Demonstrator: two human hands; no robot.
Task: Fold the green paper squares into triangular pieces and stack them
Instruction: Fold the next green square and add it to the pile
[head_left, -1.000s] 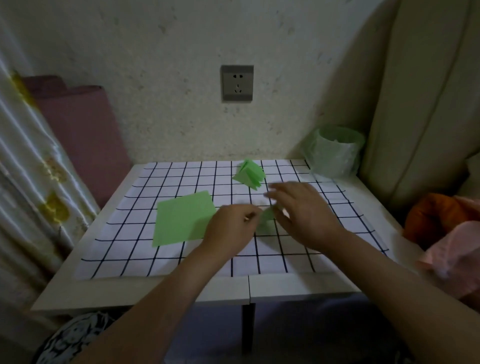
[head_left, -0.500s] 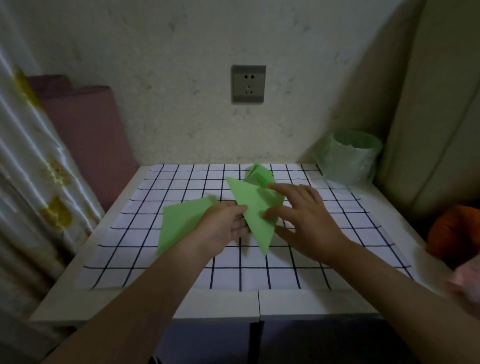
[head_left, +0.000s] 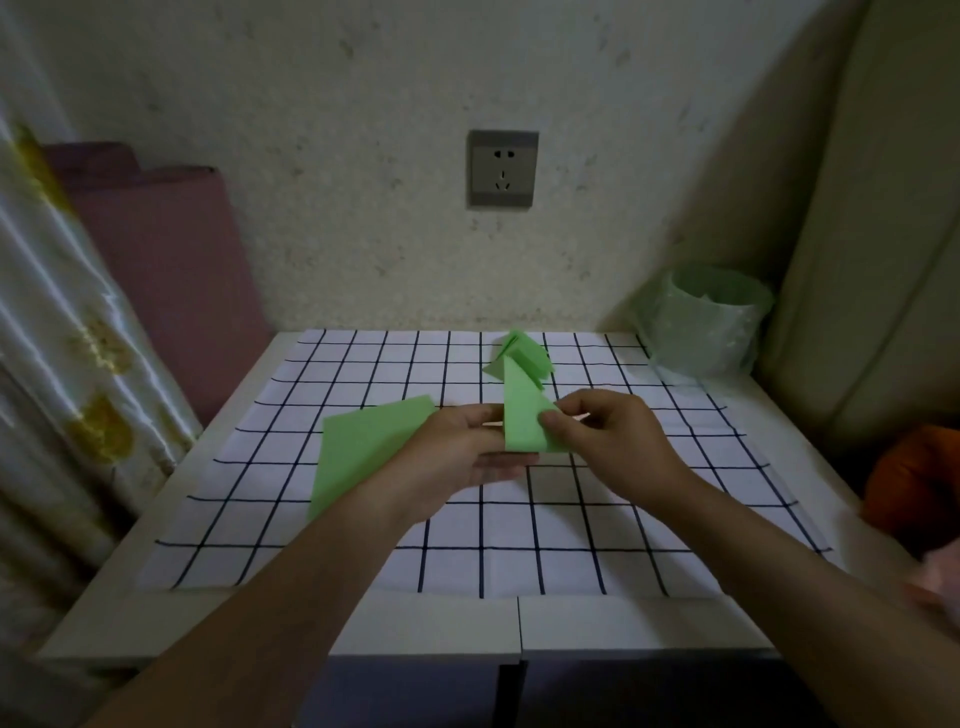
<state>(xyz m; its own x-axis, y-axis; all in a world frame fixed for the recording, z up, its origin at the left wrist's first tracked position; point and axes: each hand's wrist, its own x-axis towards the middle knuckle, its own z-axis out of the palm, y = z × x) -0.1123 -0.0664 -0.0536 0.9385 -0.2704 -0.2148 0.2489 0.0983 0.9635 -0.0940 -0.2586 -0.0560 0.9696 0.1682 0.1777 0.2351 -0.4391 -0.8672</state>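
Both hands hold a green paper folded into a narrow triangle (head_left: 521, 410), raised upright above the checked mat (head_left: 519, 535). My left hand (head_left: 462, 457) supports it from below and the left. My right hand (head_left: 608, 436) pinches its right edge with thumb and fingers. A stack of flat green paper squares (head_left: 363, 452) lies on the mat at the left, partly hidden by my left hand. A pile of folded green triangular pieces (head_left: 522, 353) sits near the mat's far edge, just behind the held paper.
A small bin lined with a green plastic bag (head_left: 706, 322) stands at the table's back right corner. A wall socket (head_left: 502, 169) is on the wall behind. A curtain (head_left: 62, 364) hangs at the left, a cushion and orange cloth (head_left: 914, 478) at the right.
The paper was pressed on the mat, then lifted as a wide triangle, and now stands folded into a narrower triangle between both hands. My head has shifted, so the table sits further left in view.
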